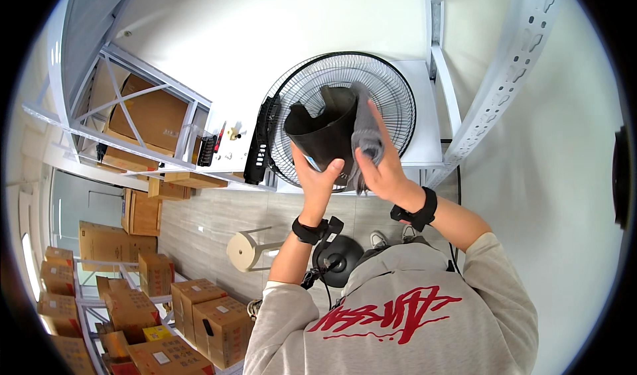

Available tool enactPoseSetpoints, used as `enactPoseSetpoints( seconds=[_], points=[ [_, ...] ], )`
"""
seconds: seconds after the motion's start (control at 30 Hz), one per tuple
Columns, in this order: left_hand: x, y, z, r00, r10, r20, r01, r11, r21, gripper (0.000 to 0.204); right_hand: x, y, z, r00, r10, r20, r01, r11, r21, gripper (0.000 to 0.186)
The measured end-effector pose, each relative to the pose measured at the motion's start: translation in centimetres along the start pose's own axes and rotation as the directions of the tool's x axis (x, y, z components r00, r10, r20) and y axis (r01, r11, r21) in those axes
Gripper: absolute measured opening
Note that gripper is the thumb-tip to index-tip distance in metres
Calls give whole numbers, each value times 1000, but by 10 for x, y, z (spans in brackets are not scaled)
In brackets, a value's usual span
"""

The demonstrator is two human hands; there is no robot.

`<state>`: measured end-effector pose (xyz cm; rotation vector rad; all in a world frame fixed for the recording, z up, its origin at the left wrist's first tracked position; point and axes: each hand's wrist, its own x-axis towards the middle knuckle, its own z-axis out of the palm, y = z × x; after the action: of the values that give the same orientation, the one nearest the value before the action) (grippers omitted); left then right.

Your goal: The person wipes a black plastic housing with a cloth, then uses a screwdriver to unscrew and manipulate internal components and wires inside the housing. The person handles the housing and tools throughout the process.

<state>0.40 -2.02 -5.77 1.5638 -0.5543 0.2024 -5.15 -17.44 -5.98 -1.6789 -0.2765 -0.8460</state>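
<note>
Shell [323, 133]: dark, hollow, notched at its open end; held up in both hands over the fan grille [395, 86], which lies on the white worktop [424, 136].

Left hand [313, 184]: fingers curled round the shell's near-left side, thumb across its near face; a firm grip, as judged. Right hand [388, 169]: fingers and thumb closed on a grey cloth [367, 133], which lies along the shell's right side.

Key relation: shell directly between the hands, cloth between it and the right palm. Long axis runs from the open end, up and slightly left, down toward the person. Left hand nearer the lower end; right fingers reach farther up the side.

Left of the grille: a black bracket [259, 143]; beyond it on the worktop, a red-handled tool [219, 136] and a black bit holder [207, 151].

Hard to make out: left fingertips, behind the shell; most of its inside, in shadow; its right edge, under the cloth. Cannot tell whether the shell touches the grille.
</note>
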Motion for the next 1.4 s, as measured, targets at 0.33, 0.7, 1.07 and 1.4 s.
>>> enactPoseSetpoints(
  seconds=[0.33,0.7,1.07,1.4],
  points=[
    [8,6,4,889,-451,79,415,719,-557,71,-14,2,1,994,-81,77,91,987,-134,78],
    [6,36,17,746,-619,244,582,429,-690,77,-18,7,8,957,-291,9,280,911,-303,72],
    [4,40,18,700,-665,262,641,422,-641,75,-7,6,-8,967,-243,76,254,942,-218,77],
    [4,43,26,720,-630,291,604,361,-711,73,0,-10,-12,981,-182,63,191,960,-204,73]
  ],
)
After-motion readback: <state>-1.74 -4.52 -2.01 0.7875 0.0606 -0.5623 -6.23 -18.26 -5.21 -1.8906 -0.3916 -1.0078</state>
